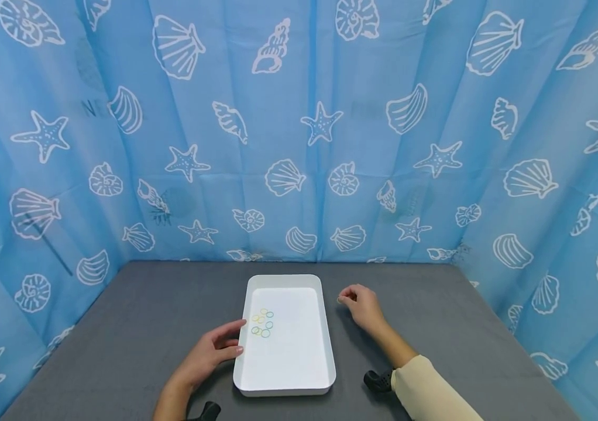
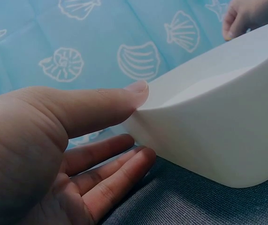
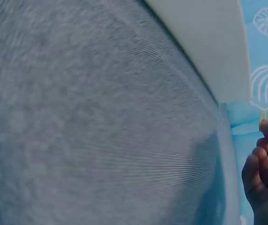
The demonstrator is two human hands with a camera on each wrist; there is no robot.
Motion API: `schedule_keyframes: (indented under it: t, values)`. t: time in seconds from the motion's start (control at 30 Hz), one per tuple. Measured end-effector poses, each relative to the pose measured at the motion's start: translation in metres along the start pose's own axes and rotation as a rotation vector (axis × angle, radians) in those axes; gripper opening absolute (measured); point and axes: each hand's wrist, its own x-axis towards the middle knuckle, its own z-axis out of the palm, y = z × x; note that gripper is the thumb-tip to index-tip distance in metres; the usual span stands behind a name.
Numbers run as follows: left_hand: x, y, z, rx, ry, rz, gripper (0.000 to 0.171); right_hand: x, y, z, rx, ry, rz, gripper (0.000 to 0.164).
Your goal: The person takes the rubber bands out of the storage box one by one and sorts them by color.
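A white rectangular tray (image 1: pixel 299 365) lies in front of me, with several thin yellow and green rings (image 1: pixel 265 332), like small rubber bands, at the left of its floor. My left hand (image 1: pixel 210 355) is at the tray's left side and touches it with fairly straight fingers. In the left wrist view, a fingertip (image 2: pixel 138 91) rests at the rim and other fingers lie lower beside the outer wall. To the right of the tray, above the table, my right hand (image 1: pixel 364 307) pinches a thin yellow rubber band (image 3: pixel 263 116) between thumb and finger.
The tray stands on a grey cloth-covered table (image 1: pixel 172 298). Behind and at both sides hangs a blue curtain (image 1: pixel 309 216) with white shells and starfish. A black strap-like device (image 1: pixel 378 381) is at my right wrist, next to a cream sleeve (image 1: pixel 430 389).
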Motion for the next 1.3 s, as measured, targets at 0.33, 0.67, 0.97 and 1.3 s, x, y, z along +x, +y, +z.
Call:
schedule_keyframes:
  t: [0.33,0.67,0.97,1.3]
  values:
    - [0.000,0.002,0.000,0.017,0.010,-0.005,0.061,0.002,0.010,0.006,-0.015,-0.014,0.097,0.007]
    - [-0.001,0.002,0.000,0.025,0.004,-0.004,0.061,0.010,0.017,0.012,-0.143,0.002,0.171,0.012]
    - [0.000,0.002,0.001,0.044,0.032,-0.020,0.060,0.012,0.018,0.017,-0.235,-0.004,0.204,0.012]
    - [0.001,0.003,0.003,0.047,0.048,-0.037,0.060,0.017,0.014,0.018,-0.244,0.017,0.275,0.013]
